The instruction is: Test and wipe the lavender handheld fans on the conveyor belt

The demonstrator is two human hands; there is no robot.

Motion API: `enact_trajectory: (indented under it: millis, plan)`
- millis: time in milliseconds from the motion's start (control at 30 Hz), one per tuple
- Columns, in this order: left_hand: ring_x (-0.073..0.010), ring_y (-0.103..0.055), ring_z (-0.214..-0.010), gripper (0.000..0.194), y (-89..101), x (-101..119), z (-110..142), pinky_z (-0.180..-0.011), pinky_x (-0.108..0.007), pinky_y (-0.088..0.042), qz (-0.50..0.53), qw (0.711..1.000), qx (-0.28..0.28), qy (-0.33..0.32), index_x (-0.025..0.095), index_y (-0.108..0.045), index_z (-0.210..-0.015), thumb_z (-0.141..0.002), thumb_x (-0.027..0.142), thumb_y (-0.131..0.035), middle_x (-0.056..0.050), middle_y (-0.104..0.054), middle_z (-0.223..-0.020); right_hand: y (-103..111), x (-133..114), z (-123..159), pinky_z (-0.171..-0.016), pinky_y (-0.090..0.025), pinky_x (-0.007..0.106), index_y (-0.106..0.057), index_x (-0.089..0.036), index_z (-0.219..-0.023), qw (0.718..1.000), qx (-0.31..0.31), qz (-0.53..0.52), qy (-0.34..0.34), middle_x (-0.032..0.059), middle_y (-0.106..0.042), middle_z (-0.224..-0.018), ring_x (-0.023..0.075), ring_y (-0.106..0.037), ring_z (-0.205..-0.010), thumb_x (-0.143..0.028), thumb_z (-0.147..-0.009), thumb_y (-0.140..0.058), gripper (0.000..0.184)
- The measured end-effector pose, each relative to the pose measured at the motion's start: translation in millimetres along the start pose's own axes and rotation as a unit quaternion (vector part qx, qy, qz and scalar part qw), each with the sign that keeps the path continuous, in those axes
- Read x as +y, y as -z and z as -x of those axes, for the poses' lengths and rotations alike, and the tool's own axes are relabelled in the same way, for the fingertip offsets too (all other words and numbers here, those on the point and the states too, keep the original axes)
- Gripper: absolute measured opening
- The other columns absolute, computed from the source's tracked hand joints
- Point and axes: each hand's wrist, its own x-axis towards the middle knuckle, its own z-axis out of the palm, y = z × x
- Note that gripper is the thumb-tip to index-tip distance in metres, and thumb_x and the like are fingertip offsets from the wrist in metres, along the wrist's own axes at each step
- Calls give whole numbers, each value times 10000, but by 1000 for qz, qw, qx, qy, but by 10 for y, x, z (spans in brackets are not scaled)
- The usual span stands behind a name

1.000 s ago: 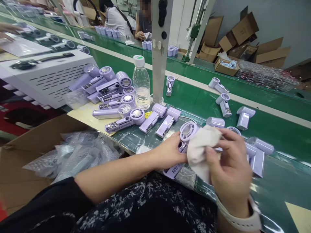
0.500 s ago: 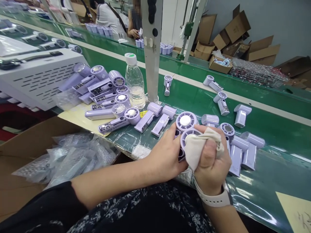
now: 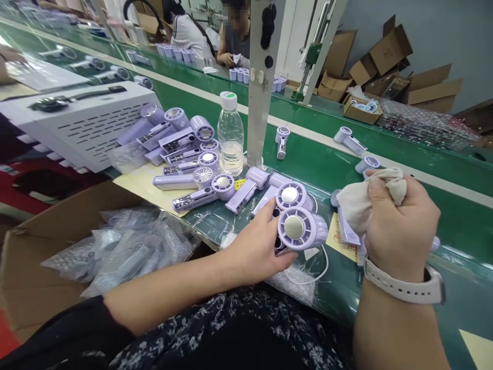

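My left hand (image 3: 259,245) grips a lilac handheld fan (image 3: 300,229) by its handle, its round head facing me just above the green belt (image 3: 308,159). A second lilac fan (image 3: 289,196) lies right behind it. My right hand (image 3: 400,218), with a white watch on the wrist, is a fist closed round a beige cloth (image 3: 360,200), raised to the right of the held fan and apart from it. More lilac fans lie under and behind that hand, partly hidden.
Several lilac fans (image 3: 192,169) lie piled at the left beside a water bottle (image 3: 230,134) and a grey post (image 3: 264,82). A cardboard box of plastic bags (image 3: 115,246) sits at lower left, a white vented case (image 3: 88,121) behind it. People work across the far belt.
My right hand has lifted the cloth off the fan's head and moved right and up. The fan's round face, covered before, now shows. My left hand still holds the fan.
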Motion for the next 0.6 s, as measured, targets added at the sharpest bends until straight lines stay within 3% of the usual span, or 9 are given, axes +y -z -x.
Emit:
enact_trajectory:
  millis: [67, 133, 233, 367, 467, 600]
  plan:
    - [-364, -425, -1439, 640, 18, -2, 13, -1204, -522, -409, 22, 1000, 5, 3, 164, -553, -1386, -792, 340, -716, -171, -331, -1570, -109, 154, -11, -828, -516, 455, -666, -139, -1234, 999, -38, 14, -15, 154, -697, -1090, 311, -652, -931, -480, -930, -604, 461]
    - [-347, -428, -1437, 702, 33, -1, 11, -1217, -517, -390, 56, 998, 18, 9, 187, -506, -1435, -798, 372, -734, -157, -335, -1575, -165, 287, 36, -1014, -450, 586, -565, -101, -1360, 992, -83, 92, 9, 237, -621, -1307, 403, -582, -1193, -531, -881, -635, 648]
    - [-332, -406, -1453, 754, 49, 9, -18, -1247, -519, -335, 92, 995, 31, 13, 197, -463, -1468, -796, 372, -756, -149, -351, -1576, -136, 397, 214, -1106, -382, 631, -509, -139, -1420, 983, -139, 118, 34, 236, -537, -1445, 400, -493, -1347, -568, -895, -605, 685]
    - [-319, -367, -1478, 760, 33, 56, -68, -1267, -516, -283, 120, 993, 13, 7, 195, -463, -1470, -797, 372, -769, -148, -392, -1553, -59, 446, 413, -1054, -453, 594, -647, -172, -1211, 975, -207, 79, 21, 180, -656, -1295, 361, -593, -1234, -503, -916, -519, 461]
    - [-303, -418, -1437, 709, -8, 94, -84, -1252, -503, -304, 137, 990, -8, 17, 204, -505, -1437, -802, 372, -770, -145, -441, -1503, -26, 446, 449, -1018, -473, 570, -702, -176, -1053, 976, -189, 103, 19, 169, -714, -1175, 363, -632, -1153, -452, -881, -519, 373]
    - [-302, -434, -1424, 738, -76, 72, -89, -1246, -490, -303, 167, 985, -3, 32, 189, -471, -1458, -821, 424, -759, -157, -458, -1502, 14, 332, 636, -826, -542, 448, -719, -202, -967, 983, -166, 40, -70, 106, -763, -973, 304, -693, -926, -447, -916, -570, 291]
